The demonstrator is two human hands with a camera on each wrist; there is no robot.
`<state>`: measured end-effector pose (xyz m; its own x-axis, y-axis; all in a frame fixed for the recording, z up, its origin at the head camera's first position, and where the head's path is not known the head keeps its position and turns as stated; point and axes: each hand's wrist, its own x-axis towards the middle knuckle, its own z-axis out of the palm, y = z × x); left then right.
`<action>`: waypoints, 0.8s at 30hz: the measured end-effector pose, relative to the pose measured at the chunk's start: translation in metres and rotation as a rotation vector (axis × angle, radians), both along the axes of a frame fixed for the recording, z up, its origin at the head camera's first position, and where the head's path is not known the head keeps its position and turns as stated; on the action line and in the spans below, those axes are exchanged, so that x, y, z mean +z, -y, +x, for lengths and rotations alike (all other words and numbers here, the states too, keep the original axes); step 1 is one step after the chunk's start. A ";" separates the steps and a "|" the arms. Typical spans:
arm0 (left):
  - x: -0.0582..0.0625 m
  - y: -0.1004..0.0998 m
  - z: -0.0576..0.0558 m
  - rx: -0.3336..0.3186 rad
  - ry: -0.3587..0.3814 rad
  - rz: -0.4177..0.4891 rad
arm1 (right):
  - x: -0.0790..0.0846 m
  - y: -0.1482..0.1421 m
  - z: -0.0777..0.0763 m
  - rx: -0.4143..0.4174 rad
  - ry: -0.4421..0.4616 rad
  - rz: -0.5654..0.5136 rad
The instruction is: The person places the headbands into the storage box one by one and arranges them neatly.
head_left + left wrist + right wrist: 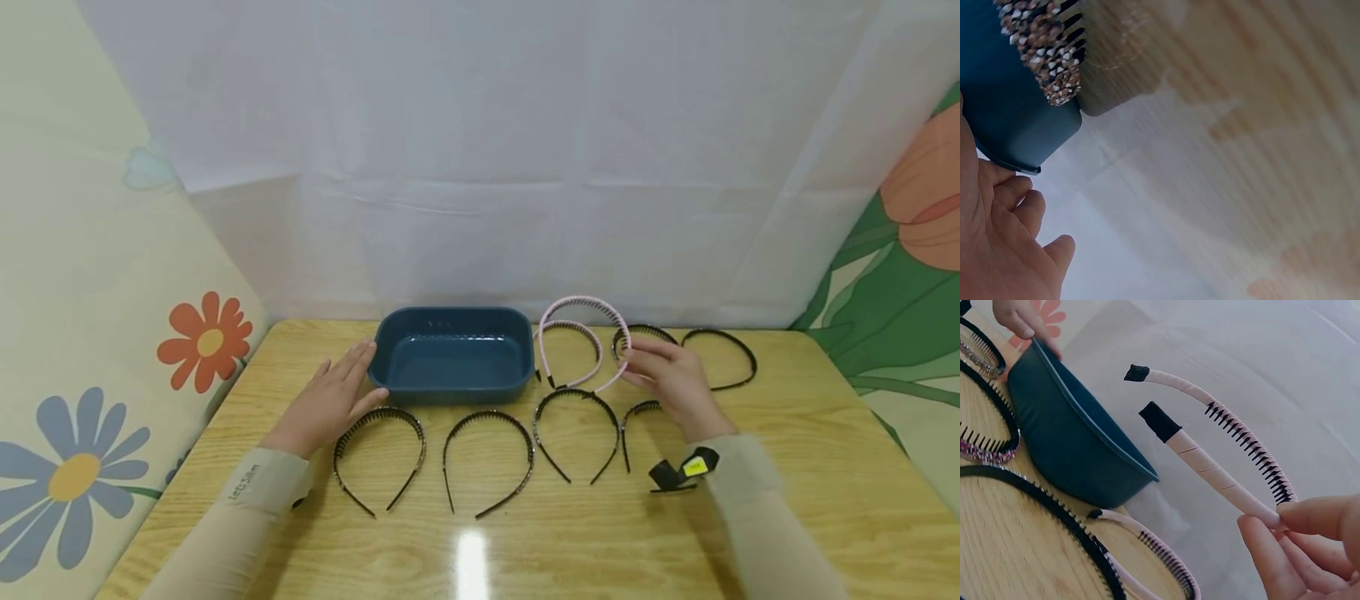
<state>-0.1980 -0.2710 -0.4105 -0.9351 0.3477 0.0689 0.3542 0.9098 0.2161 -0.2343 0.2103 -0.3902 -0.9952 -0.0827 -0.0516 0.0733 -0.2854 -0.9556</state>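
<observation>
Right hand [672, 379] pinched a pink, black-toothed, curved headband [1210, 469], right of a dark-blue, rounded-rectangular basin [450, 397]; left hand [324, 406], loosely spread, touched its left end.

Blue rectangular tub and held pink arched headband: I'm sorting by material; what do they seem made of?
Blue tub: probably plastic, softly glossy, given its smooth walls and highlights.
Held pink headband: perhaps ribbon-wrapped, fairly matte, judging by diagonal seams; its black teeth look plastic.
</observation>
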 end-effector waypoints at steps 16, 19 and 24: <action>-0.001 0.000 0.000 0.003 -0.001 -0.003 | 0.006 0.029 -0.004 0.025 -0.017 -0.042; -0.001 0.000 0.000 0.003 -0.003 -0.003 | 0.007 0.034 -0.004 0.035 -0.024 -0.045; -0.001 0.000 0.000 0.003 -0.003 -0.006 | 0.008 0.047 -0.006 0.041 -0.037 -0.026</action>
